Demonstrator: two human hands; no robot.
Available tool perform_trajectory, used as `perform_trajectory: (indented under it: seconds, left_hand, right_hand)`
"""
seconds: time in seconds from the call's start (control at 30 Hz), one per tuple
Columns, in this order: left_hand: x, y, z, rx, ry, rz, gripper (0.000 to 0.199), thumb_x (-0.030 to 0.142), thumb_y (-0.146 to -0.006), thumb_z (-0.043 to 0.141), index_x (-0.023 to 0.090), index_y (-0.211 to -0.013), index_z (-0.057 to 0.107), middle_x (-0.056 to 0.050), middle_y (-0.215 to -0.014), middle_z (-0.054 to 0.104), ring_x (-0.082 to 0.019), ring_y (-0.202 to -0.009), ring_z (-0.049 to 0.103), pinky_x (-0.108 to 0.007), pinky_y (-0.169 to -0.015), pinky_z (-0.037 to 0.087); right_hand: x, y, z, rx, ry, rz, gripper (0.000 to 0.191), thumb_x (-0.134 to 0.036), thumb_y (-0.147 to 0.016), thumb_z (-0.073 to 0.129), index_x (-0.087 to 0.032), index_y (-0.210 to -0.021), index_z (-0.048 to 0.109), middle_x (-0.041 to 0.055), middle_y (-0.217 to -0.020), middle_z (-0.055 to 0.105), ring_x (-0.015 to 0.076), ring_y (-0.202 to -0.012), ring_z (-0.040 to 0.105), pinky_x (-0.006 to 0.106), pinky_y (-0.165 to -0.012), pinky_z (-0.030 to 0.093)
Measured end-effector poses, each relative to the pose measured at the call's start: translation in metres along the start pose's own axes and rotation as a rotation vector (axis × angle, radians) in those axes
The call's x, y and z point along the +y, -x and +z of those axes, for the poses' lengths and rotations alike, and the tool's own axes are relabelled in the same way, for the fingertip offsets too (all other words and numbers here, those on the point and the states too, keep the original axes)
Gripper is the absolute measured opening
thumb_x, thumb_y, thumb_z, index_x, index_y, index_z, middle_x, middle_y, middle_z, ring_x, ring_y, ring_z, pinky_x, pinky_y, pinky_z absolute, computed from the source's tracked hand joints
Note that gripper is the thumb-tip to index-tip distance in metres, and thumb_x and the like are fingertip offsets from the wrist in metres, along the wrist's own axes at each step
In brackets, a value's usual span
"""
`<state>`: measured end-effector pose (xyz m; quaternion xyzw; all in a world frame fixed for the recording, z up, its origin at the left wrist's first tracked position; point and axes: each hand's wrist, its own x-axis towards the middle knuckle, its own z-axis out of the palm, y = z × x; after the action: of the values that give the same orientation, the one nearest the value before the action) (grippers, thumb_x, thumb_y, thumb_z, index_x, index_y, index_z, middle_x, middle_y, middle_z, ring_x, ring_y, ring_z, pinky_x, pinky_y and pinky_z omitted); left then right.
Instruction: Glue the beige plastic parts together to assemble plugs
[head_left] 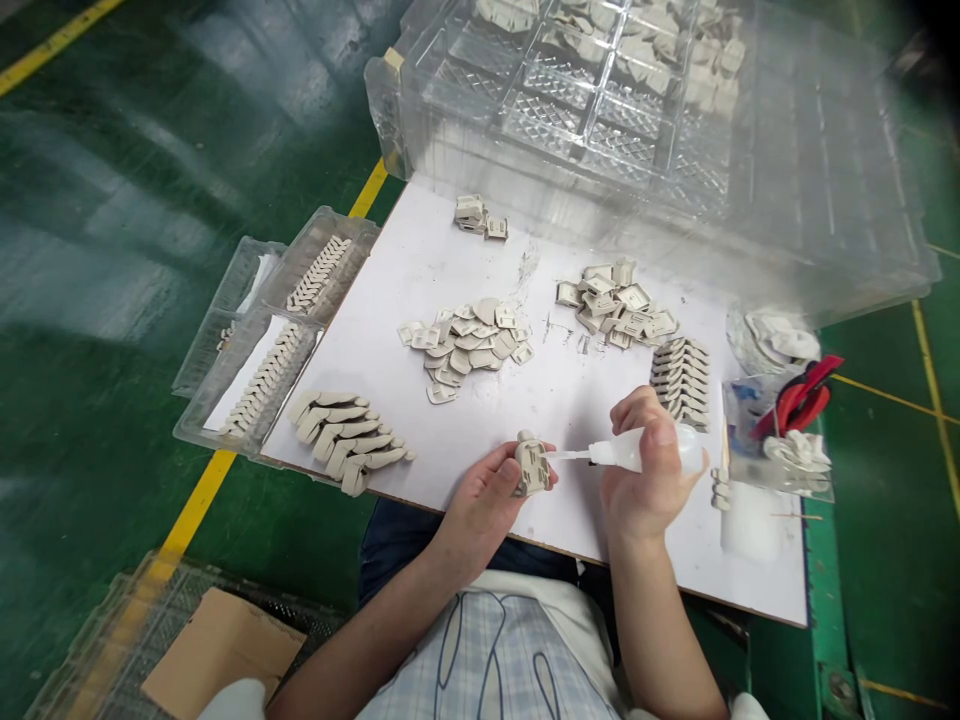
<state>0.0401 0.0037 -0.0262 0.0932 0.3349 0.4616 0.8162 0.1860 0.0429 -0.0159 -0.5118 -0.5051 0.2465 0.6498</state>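
- Green floor surrounds the white tabletop.
- Stacked clear trays block its far side.
- Two heaps of beige pieces lie mid-table.
- Right hand, curled closed, grips a white bottle, nozzle pointing left.
- Left hand, mostly closed, pinches a beige part over the tabletop's near edge, at the nozzle tip.

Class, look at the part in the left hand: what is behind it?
Past the right edge of the part, fingertips of the left hand show. Finger lengths directly behind it, and its back, are covered.
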Motion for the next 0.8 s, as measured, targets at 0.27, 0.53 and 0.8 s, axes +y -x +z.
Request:
perform_trajectory:
  seconds: [0.27, 0.53, 0.8]
  left_hand:
    - [0.0002, -0.0011, 0.0008, -0.007, -0.009, 0.004, 0.048, 0.057, -0.075, 0.084, 0.015, -0.098, 0.081, -0.005, -0.09, 0.068, -0.016, -0.083, 0.06, -0.032, -0.095, 0.047]
    - [0.0, -0.0008, -0.0003, -0.002, 0.01, -0.001, 0.048, 0.056, -0.074, 0.085, 0.014, -0.097, 0.081, -0.007, -0.094, 0.069, -0.017, -0.083, 0.06, -0.036, -0.097, 0.046]
    - [-0.001, -0.0004, 0.0011, 0.031, 0.026, -0.006, 0.046, 0.054, -0.073, 0.087, 0.014, -0.095, 0.081, -0.009, -0.099, 0.07, -0.02, -0.092, 0.06, -0.036, -0.097, 0.046]
  right_hand:
    - [0.0006, 0.0002, 0.0013, -0.014, 0.015, -0.019, 0.048, -0.044, -0.096, 0.061, -0.021, -0.057, 0.043, -0.0027, -0.059, 0.037, 0.0145, -0.059, 0.039, 0.034, -0.06, 0.028]
    - [-0.002, 0.0003, 0.001, -0.001, 0.024, 0.022, 0.049, -0.046, -0.095, 0.062, -0.021, -0.057, 0.043, -0.0028, -0.059, 0.036, 0.0147, -0.059, 0.038, 0.034, -0.06, 0.027]
    - [-0.0047, 0.0023, 0.0006, -0.077, -0.085, -0.013, 0.053, -0.043, -0.097, 0.059, -0.021, -0.053, 0.039, -0.0031, -0.055, 0.03, 0.0155, -0.06, 0.035, 0.035, -0.06, 0.025]
